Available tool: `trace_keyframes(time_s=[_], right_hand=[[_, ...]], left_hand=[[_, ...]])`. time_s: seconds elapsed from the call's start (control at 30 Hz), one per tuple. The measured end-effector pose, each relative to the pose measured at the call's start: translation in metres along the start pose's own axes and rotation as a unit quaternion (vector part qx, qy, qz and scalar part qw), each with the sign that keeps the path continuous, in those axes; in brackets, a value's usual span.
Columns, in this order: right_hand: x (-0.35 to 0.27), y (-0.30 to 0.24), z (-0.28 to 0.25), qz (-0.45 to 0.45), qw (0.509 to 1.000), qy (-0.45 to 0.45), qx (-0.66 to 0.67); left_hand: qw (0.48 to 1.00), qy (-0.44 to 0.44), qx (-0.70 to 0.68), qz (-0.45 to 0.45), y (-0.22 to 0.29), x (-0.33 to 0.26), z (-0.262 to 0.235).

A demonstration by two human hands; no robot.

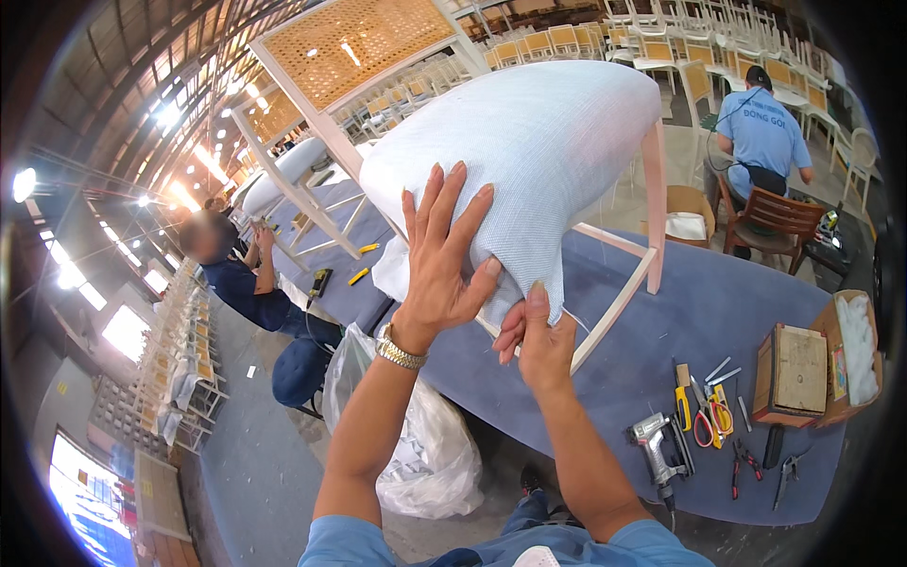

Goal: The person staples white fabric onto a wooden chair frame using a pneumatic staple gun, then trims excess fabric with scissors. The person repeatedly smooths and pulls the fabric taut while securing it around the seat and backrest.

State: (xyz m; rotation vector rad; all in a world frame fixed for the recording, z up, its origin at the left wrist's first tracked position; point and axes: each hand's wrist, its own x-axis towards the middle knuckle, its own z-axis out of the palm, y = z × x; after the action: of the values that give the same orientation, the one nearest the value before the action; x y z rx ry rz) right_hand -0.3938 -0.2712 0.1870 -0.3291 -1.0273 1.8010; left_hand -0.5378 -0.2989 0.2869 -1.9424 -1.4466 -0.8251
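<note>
A chair with a light blue fabric seat, pale wooden legs and a woven cane back stands before me on a blue-covered table. Spread flat against the near side of the seat is my left hand, fingers pointing up, a metal watch on its wrist. Just right of it, my right hand pinches the loose lower edge of the seat fabric between thumb and fingers. The cloth hangs in folds near the front corner. The underside of the seat is hidden.
To the right lie a staple gun, scissors, pliers and a cardboard box of white stuffing. A plastic bag of scraps stands below the table edge. One co-worker is at left, another sits at far right.
</note>
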Motion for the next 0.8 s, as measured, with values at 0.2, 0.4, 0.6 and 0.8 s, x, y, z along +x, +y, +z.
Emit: trace_keyframes(time_s=[0.2,0.4,0.6,0.8], right_hand=[[0.001,0.002,0.001,0.003,1.000,0.027,-0.011],[0.005,0.002,0.007,-0.014,0.999,0.039,-0.009],[0.025,0.038,0.045,0.018,0.998,-0.038,-0.036],[0.025,0.085,0.070,-0.021,0.996,-0.075,-0.036]], left_hand=[[0.998,0.051,-0.023,-0.015,0.000,-0.001,0.014],[0.986,0.146,-0.003,-0.079,0.020,0.007,0.038],[0.990,0.121,-0.013,-0.073,-0.044,-0.016,0.011],[0.927,0.117,-0.083,-0.347,-0.020,-0.064,-0.015]])
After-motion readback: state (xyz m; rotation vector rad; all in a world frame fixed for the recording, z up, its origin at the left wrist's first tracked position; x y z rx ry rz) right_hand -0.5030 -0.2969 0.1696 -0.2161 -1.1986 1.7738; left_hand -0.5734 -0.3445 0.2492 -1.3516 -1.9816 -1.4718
